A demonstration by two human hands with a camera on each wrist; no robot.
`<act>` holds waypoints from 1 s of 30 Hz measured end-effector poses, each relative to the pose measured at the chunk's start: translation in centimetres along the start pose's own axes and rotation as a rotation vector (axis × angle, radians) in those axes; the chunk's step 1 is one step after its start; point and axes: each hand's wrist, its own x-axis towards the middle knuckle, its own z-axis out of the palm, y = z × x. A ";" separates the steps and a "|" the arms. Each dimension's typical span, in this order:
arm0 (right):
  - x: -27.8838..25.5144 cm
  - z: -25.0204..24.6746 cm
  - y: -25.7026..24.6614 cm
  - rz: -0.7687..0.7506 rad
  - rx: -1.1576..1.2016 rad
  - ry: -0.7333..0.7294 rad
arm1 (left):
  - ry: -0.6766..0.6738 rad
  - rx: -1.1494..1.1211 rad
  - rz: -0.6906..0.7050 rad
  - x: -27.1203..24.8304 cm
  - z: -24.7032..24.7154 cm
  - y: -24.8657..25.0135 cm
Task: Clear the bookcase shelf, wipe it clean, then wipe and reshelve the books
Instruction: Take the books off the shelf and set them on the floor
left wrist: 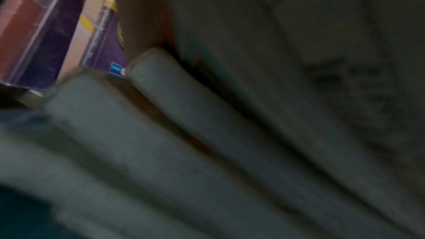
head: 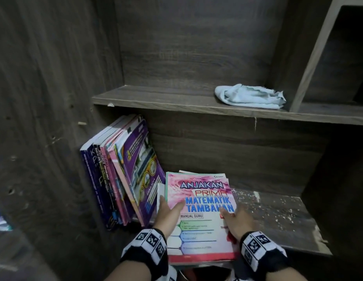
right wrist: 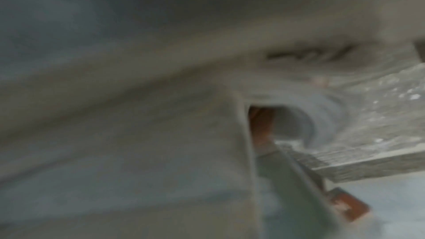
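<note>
Pink-covered stack of books (head: pixel 200 218), flat and overhanging the lower shelf (head: pixel 278 216), was gripped at its sides: left hand (head: pixel 168 214) thumb on the cover, right hand (head: pixel 236 222) likewise. Beside it, leaning books (head: pixel 123 171) rested against the side panel. Beyond, a pale-blue cloth (head: pixel 250 96) lay on the upper shelf (head: pixel 156 98).

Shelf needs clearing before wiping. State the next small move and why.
Probably lift the pink ANJAKAN maths book stack out: left hand and right hand grip its sides, the lower wooden shelf is dusty, and the pale blue cloth waits above.
</note>
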 end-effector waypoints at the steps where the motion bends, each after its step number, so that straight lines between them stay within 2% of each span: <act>1: 0.0 0.0 0.1 0.001 -0.003 -0.010 | -0.014 -0.026 -0.002 -0.3 0.0 0.0; 6: -0.1 -0.7 1.4 0.074 0.090 -0.049 | -0.049 -0.015 0.046 -0.5 0.1 -0.1; 10: -0.2 -1.0 2.8 0.108 0.221 -0.026 | -0.049 0.026 0.058 -0.7 0.0 -0.5; 14: -1.2 -1.2 2.7 0.241 0.515 -0.261 | -0.062 0.088 0.020 -1.2 0.0 -0.2; 18: -2.0 -2.2 1.9 0.247 0.562 -0.368 | -0.112 0.058 -0.028 -1.6 -0.2 0.3; 22: -3.1 -2.7 1.6 0.220 0.502 -0.386 | -0.103 -0.008 -0.023 -2.6 -0.4 0.5; 27: -3.2 -3.2 2.0 0.203 0.516 -0.387 | -0.127 0.022 -0.002 -3.3 -0.1 1.0; 30: -2.1 -2.8 2.9 0.188 0.478 -0.250 | -0.134 0.026 0.007 -3.0 0.2 1.5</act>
